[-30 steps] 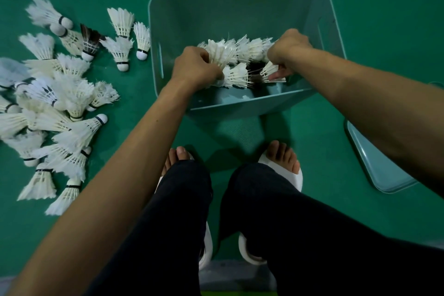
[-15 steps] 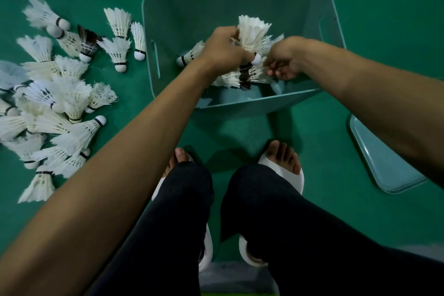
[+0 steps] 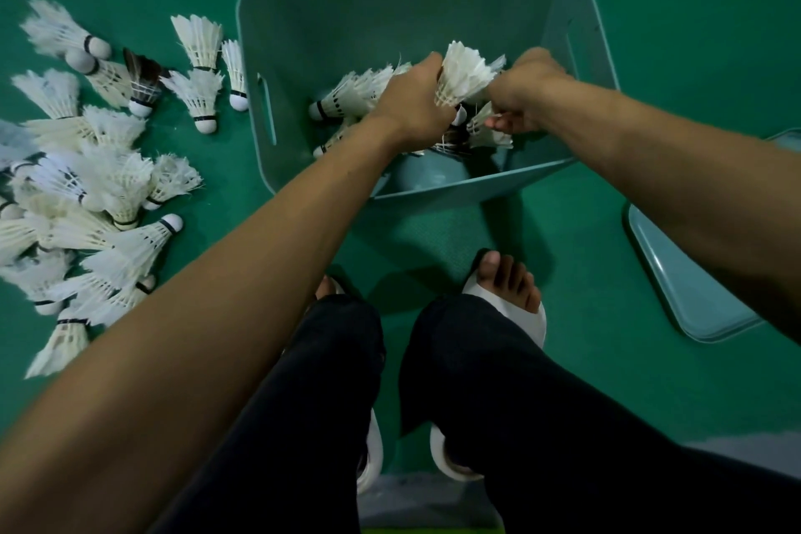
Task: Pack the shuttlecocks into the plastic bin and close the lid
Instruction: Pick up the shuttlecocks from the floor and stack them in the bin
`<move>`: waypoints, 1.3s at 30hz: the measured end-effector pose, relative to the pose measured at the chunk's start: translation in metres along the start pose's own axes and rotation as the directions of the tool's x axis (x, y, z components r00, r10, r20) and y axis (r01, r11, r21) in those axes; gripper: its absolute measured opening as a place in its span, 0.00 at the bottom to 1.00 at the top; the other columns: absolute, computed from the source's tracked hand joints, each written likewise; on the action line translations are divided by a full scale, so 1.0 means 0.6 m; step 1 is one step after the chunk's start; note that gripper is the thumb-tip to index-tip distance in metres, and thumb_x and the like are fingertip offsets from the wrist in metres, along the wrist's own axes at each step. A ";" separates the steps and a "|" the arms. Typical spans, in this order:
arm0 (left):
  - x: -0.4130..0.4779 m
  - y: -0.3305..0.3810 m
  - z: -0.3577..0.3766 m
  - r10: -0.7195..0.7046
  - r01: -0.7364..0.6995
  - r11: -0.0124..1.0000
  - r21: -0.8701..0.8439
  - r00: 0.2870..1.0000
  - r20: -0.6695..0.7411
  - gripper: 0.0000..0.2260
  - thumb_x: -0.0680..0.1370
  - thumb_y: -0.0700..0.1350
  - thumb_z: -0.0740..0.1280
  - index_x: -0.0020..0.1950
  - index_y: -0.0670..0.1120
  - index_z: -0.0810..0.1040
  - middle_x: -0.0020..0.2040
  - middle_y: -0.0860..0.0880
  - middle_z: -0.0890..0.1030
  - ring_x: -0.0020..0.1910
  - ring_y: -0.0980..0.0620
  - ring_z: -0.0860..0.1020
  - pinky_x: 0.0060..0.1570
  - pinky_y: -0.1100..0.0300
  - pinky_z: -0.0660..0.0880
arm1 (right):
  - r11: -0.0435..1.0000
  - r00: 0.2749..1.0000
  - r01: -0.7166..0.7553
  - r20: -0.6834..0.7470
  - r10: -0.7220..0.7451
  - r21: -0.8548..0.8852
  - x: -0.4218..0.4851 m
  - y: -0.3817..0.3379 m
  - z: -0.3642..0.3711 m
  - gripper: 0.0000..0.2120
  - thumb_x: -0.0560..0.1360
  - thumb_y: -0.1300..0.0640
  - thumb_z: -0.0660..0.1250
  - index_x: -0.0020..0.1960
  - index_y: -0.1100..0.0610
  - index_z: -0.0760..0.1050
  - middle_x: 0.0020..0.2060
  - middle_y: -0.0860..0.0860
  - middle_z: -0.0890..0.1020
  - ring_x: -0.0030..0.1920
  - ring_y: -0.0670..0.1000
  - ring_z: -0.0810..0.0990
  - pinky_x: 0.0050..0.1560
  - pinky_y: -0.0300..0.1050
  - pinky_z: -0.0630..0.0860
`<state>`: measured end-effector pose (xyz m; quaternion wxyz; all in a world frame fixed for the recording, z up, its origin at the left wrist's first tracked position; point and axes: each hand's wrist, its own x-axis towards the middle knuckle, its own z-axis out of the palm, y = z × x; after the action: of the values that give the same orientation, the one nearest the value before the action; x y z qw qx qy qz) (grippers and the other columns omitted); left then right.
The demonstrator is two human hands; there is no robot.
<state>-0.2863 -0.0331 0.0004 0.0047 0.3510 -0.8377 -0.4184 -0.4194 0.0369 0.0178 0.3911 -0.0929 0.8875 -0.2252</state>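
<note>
Grips white feather shuttlecock (image 3: pixel 463 76) in left hand (image 3: pixel 411 100), newly raised above teal plastic bin (image 3: pixel 390 13); cannot tell right hand (image 3: pixel 520 95) hold. Likely rearranging, packing unfinished.

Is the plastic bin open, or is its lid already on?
Open. The bin shows its inside with shuttlecocks, and the lid lies on the floor to its right.

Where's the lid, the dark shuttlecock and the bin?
lid (image 3: pixel 689 286): head view, on its flat top.
dark shuttlecock (image 3: pixel 142 82): head view, on its dark feathers.
bin (image 3: pixel 390 9): head view, on its far inside wall.
</note>
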 end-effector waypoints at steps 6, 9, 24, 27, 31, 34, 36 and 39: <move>-0.004 -0.009 -0.025 -0.178 0.103 0.882 -0.460 0.976 -0.123 0.16 0.76 0.37 0.71 0.63 0.43 0.74 0.55 0.46 0.81 0.47 0.45 0.84 0.40 0.54 0.83 | 0.996 0.995 0.061 -0.073 -0.066 -0.067 -0.011 -0.001 -0.008 0.06 0.79 0.66 0.63 0.49 0.62 0.78 0.28 0.53 0.77 0.18 0.46 0.72 0.19 0.34 0.67; -0.004 -0.007 -0.043 -0.222 0.101 0.840 -0.533 0.960 -0.168 0.14 0.76 0.35 0.71 0.60 0.44 0.74 0.54 0.42 0.81 0.42 0.46 0.84 0.35 0.59 0.81 | 0.993 0.993 0.079 -0.085 -0.087 -0.092 -0.014 -0.003 -0.009 0.05 0.79 0.65 0.62 0.49 0.61 0.77 0.29 0.53 0.77 0.15 0.46 0.70 0.18 0.33 0.65; 0.013 0.012 -0.029 -0.218 0.301 0.696 -0.652 0.954 0.208 0.10 0.83 0.40 0.67 0.63 0.47 0.71 0.54 0.41 0.77 0.45 0.42 0.81 0.51 0.49 0.83 | 0.976 0.939 -0.214 0.286 0.192 0.047 0.005 0.000 0.014 0.11 0.84 0.66 0.54 0.47 0.61 0.72 0.38 0.58 0.81 0.34 0.52 0.81 0.31 0.41 0.81; 0.022 0.004 -0.017 -0.262 0.335 0.699 -0.631 0.942 0.211 0.08 0.83 0.42 0.67 0.60 0.47 0.71 0.46 0.45 0.75 0.33 0.50 0.74 0.43 0.49 0.78 | 0.969 0.926 -0.245 0.305 0.221 0.041 0.008 0.004 0.012 0.10 0.84 0.66 0.54 0.48 0.61 0.73 0.39 0.59 0.82 0.35 0.52 0.81 0.29 0.40 0.81; 0.025 0.001 -0.003 -0.276 0.378 0.671 -0.638 0.926 0.258 0.13 0.83 0.43 0.65 0.67 0.44 0.69 0.44 0.47 0.73 0.31 0.53 0.70 0.39 0.49 0.77 | 0.957 0.908 -0.285 0.332 0.254 0.049 0.010 0.010 0.007 0.09 0.84 0.67 0.55 0.47 0.63 0.72 0.41 0.59 0.81 0.38 0.54 0.82 0.27 0.44 0.81; 0.023 0.001 0.004 -0.287 0.390 0.650 -0.652 0.921 0.265 0.14 0.84 0.43 0.65 0.69 0.46 0.68 0.52 0.46 0.77 0.42 0.48 0.77 0.41 0.49 0.79 | 0.954 0.901 -0.297 0.344 0.264 0.046 0.017 0.008 0.007 0.09 0.84 0.68 0.54 0.47 0.65 0.71 0.42 0.61 0.80 0.38 0.55 0.82 0.25 0.46 0.82; 0.023 0.002 0.011 -0.292 0.400 0.639 -0.657 0.917 0.273 0.14 0.84 0.44 0.64 0.69 0.48 0.67 0.60 0.44 0.77 0.54 0.43 0.79 0.47 0.47 0.80 | 0.958 0.905 -0.288 0.331 0.266 0.017 0.019 0.007 0.008 0.09 0.84 0.67 0.54 0.50 0.67 0.71 0.42 0.61 0.79 0.35 0.56 0.83 0.21 0.45 0.79; 0.023 0.007 0.018 -0.291 0.374 0.675 -0.636 0.927 0.236 0.15 0.84 0.43 0.64 0.70 0.47 0.67 0.62 0.43 0.78 0.56 0.43 0.79 0.50 0.46 0.81 | 0.964 0.925 -0.260 0.275 0.263 -0.048 0.018 0.008 0.012 0.08 0.85 0.66 0.53 0.58 0.66 0.70 0.40 0.59 0.80 0.21 0.55 0.81 0.18 0.43 0.77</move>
<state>-0.3021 -0.0320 -0.0074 0.0062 0.4473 -0.5511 -0.7044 -0.4211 0.0352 0.0042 0.5382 -0.0066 0.8291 -0.1511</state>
